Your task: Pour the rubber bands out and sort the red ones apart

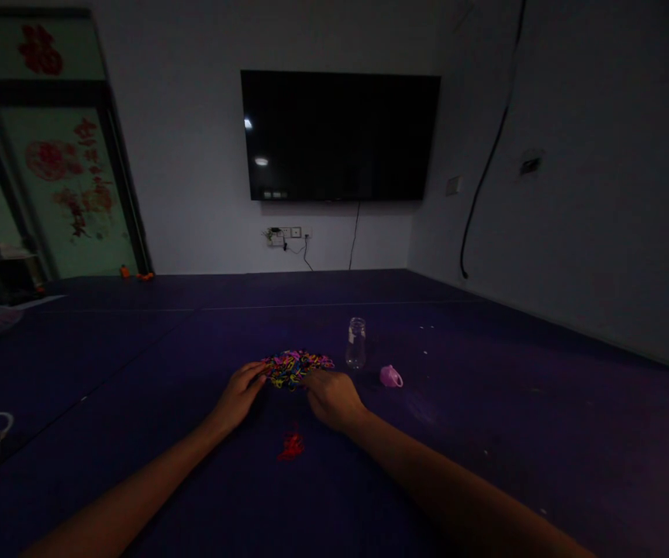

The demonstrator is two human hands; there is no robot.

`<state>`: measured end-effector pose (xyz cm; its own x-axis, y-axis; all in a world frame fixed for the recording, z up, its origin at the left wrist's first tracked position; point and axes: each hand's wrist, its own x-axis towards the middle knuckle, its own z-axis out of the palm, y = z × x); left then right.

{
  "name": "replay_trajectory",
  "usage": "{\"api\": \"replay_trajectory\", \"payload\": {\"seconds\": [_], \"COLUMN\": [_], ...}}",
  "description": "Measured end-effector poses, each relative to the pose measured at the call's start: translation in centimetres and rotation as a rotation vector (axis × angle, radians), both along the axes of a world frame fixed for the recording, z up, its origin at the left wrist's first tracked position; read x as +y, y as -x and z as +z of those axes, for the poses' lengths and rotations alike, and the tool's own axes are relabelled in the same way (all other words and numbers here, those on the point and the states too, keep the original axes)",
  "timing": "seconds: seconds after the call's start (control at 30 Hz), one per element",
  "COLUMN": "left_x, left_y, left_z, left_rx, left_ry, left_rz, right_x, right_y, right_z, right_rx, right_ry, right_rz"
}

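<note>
A loose heap of many-coloured rubber bands (291, 367) lies on the dark blue floor covering. At the heap's left edge rests my left hand (242, 390), its fingers stretched out and the thumb apart from them. My right hand (334, 399) is at the near right side of the heap, fingers curled down and pinched at the bands; its fingertips are partly hidden. Closer to me, between my forearms, is a small cluster of red rubber bands (291, 447). Behind my right hand stands an uncapped clear bottle (356, 346), upright. A pink cap with a loop (391, 377) lies to its right.
A television (339, 138) hangs on the far wall above sockets and cables. One black cable (488, 167) runs down the right wall. Small orange objects (145, 276) lie near the glass door at the far left. White specks are scattered on the floor to the right.
</note>
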<state>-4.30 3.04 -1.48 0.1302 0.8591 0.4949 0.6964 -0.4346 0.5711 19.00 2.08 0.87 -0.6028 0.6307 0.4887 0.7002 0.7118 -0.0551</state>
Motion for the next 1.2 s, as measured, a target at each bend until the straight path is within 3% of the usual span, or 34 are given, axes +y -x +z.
{"api": "replay_trajectory", "payload": {"seconds": [0.17,0.3,0.4,0.63,0.83,0.93,1.2], "left_x": [-0.5,-1.0,-1.2,-1.7,-2.0,-1.7,-0.6], "left_y": [-0.3,-0.7,-1.0,-1.1,-1.2,-1.2,-1.1], "left_z": [0.2,0.2,0.3,0.7,0.9,0.7,0.0], "left_rx": [0.14,0.339,0.414,0.379,0.389,0.446,0.489], "left_ry": [-0.006,-0.012,-0.014,-0.065,-0.142,-0.095,0.013], "left_rz": [-0.061,-0.123,-0.1,-0.005,-0.051,-0.089,-0.047], "right_x": [1.1,1.1,0.9,0.9,0.6,0.5,0.3], "right_y": [-0.9,-0.6,-0.4,-0.4,-0.3,-0.2,-0.2], "right_z": [0.2,0.0,-0.1,-0.1,0.1,0.3,0.5], "right_rx": [0.15,0.119,0.071,0.085,0.072,0.068,0.017], "right_ry": [0.09,0.103,0.097,0.087,0.079,0.082,0.074], "right_rz": [-0.152,-0.127,-0.091,-0.083,-0.069,-0.062,-0.013]}}
